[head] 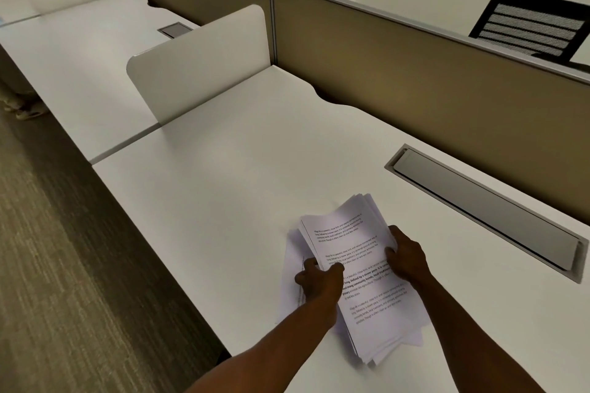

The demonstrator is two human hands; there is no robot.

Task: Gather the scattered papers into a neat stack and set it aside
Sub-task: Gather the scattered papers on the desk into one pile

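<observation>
A loose pile of printed white papers [348,242] lies on the white desk [223,175], its sheets fanned out of line at the far and near ends. My left hand [319,281] grips the pile's left edge, thumb on top of the top sheet. On the right edge, my right hand [405,260] holds the pile with fingers curled over it. Both forearms reach in from the bottom of the view. The lower sheets are mostly hidden under the top page.
A grey cable-tray lid [485,210] is set into the desk to the right of the papers. A tan partition [415,73] runs along the back, a white side divider [204,64] stands at the left. Carpet [64,265] lies beyond the desk's left edge.
</observation>
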